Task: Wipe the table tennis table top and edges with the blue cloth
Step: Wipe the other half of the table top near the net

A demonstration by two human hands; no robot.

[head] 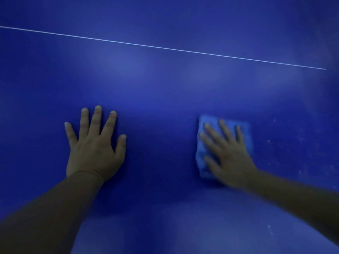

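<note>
Left hand [95, 143] spread flat on table [165, 88] | right hand [227, 153] blurred, flat on cloth [203, 142]

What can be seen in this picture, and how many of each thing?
table top: one, deep blue, fills the whole view
white line: one, thin and white, crosses the far part of the table top, slanting down to the right
blue cloth: one, lighter blue, folded flat on the table at the right, under a hand
pale specks: several, whitish, scattered on the table right of the cloth
left hand: one, laid flat on the bare table, fingers spread
right hand: one, blurred, straight fingers pressing on the cloth
</note>
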